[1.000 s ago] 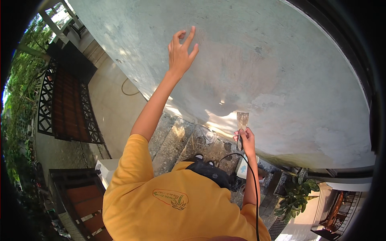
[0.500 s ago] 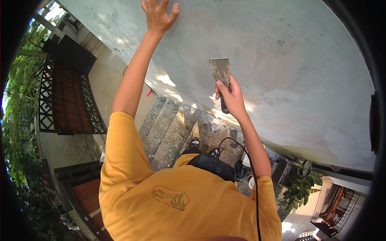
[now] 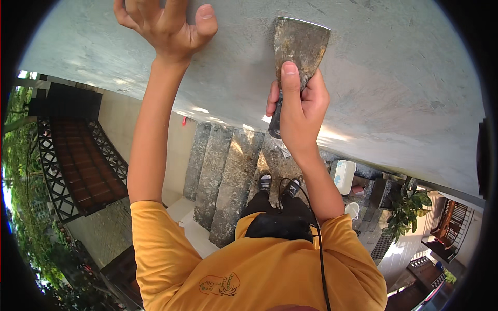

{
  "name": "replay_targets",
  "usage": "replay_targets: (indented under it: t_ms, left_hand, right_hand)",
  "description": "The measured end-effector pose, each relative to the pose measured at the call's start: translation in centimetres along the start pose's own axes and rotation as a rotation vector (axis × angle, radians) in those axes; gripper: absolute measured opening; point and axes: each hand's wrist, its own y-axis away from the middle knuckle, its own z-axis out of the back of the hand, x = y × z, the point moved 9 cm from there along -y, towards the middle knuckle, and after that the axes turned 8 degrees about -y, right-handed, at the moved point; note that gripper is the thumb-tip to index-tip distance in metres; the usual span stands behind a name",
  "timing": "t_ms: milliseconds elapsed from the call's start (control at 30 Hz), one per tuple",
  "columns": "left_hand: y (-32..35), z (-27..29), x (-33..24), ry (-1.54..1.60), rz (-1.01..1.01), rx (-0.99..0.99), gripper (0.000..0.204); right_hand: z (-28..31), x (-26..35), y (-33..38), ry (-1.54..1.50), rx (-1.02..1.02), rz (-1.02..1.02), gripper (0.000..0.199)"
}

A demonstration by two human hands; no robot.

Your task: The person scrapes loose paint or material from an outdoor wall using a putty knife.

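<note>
My right hand [image 3: 301,101] is closed round the dark handle of a scraper [image 3: 300,46], with the thumb pressed on the lower part of its blade. The wide, stained metal blade points up, its straight edge close to the grey-green wall [image 3: 384,67]. Whether that edge touches the wall I cannot tell. Farther left, my left hand [image 3: 166,26] is raised at the wall with fingers spread and nothing in it. Some of its fingertips are cut off by the top of the view.
Worn concrete steps [image 3: 220,166] run below me, under my feet. A white tray [image 3: 344,176] and a small white bucket [image 3: 352,210] stand at the right, near a leafy plant [image 3: 407,210]. A black cable [image 3: 317,243] hangs down over my shirt. A dark gate [image 3: 83,160] is at the left.
Both hands appear larger and higher in the view, closer to me. The scraper has risen nearer the top. The white tray and bucket now show more fully beside my right arm.
</note>
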Motion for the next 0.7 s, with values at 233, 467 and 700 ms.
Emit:
replay_targets:
  t_ms: [233, 467, 700]
  left_hand:
    - [-0.2, -0.2, 0.1, 0.019, -0.093, -0.055, 0.065]
    - [-0.1, -0.1, 0.3, 0.033, -0.134, -0.084, 0.064]
    - [0.0, 0.1, 0.2, 0.033, -0.146, -0.094, 0.063]
  right_hand:
    - [-1.0, 1.2, -0.7, 0.035, -0.010, 0.078, 0.021]
    - [0.4, -0.1, 0.5, 0.039, -0.091, 0.092, 0.018]
    - [0.8, 0.4, 0.8, 0.026, -0.139, 0.167, 0.018]
